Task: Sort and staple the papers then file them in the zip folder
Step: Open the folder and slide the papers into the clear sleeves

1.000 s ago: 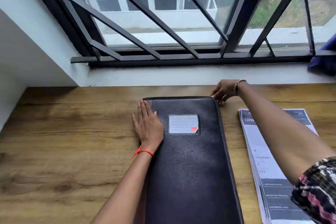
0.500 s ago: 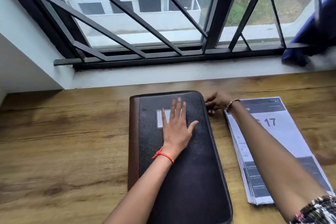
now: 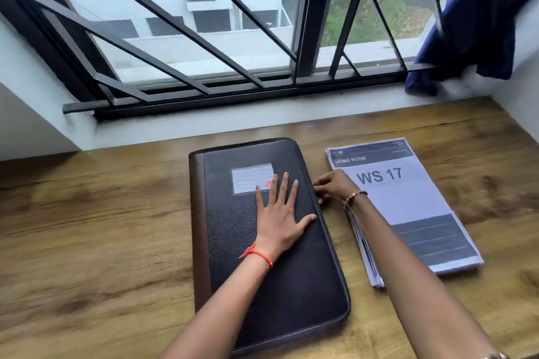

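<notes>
Black and edged with a brown spine, a zip folder (image 3: pixel 291 300) is seen lying closed on a wooden desk (image 3: pixel 102 227) below a barred window (image 3: pixel 204 38); whatever it holds is hidden by the cover. The left hand (image 3: pixel 277 221) is laid flat on that cover, fingers straight and spread, just below a lined label (image 3: pixel 250 178). The right hand (image 3: pixel 335 186) is curled against the folder's right edge, but whether anything is pinched there cannot be told through the blur. A stack of papers (image 3: pixel 408 201), headed "LIVING ROOM" and "WS 17", is left outside the folder, just beside it on the right, and is crossed at its near left edge by the right forearm. A blue cloth (image 3: pixel 472 23) is draped at the window's right end.
</notes>
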{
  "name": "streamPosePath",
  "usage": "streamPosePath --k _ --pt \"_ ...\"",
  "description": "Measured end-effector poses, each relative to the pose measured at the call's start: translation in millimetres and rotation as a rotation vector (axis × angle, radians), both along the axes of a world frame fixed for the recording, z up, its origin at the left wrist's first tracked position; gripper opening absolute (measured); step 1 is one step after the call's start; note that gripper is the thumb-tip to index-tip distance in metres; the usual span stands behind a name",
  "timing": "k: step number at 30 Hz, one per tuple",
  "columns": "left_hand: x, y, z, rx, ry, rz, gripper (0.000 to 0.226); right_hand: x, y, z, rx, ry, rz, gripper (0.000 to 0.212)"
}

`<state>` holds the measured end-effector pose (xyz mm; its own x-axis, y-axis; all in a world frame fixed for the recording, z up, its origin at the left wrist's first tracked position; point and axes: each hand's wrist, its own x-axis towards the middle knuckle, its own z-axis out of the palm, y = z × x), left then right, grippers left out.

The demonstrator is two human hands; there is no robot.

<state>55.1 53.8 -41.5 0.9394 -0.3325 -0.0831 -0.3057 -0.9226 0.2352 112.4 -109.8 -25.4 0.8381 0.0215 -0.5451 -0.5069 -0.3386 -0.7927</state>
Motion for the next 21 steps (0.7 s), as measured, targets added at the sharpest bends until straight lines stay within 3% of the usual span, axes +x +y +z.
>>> streamPosePath --k 6,11,14,18,21 --pt "-20.1 -1.4 -0.5 -0.016 -0.015 -0.029 0.094 -27.5 -1.8 5.7 -0.055 0.029 0.012 0.015" --pt "-32.3 -4.7 -5.2 -0.006 -0.047 -0.058 0.091 -44.6 -2.1 8.8 -0.055 0.050 0.005 0.008" --pt "-39.3 -6.5 -1.9 -0.006 -0.043 -0.082 0.090 -54.1 -3.8 7.8 -0.063 0.055 -0.004 0.020" --pt "-53.3 -10.9 1.7 0.026 0.009 -0.069 0.085 -68.9 -4.3 12.3 -0.039 0.051 -0.013 0.008" --pt "-62.0 -12.3 -0.5 0.040 -0.031 -0.086 0.090 -77.2 -5.7 13.3 -0.048 0.049 0.014 0.019"
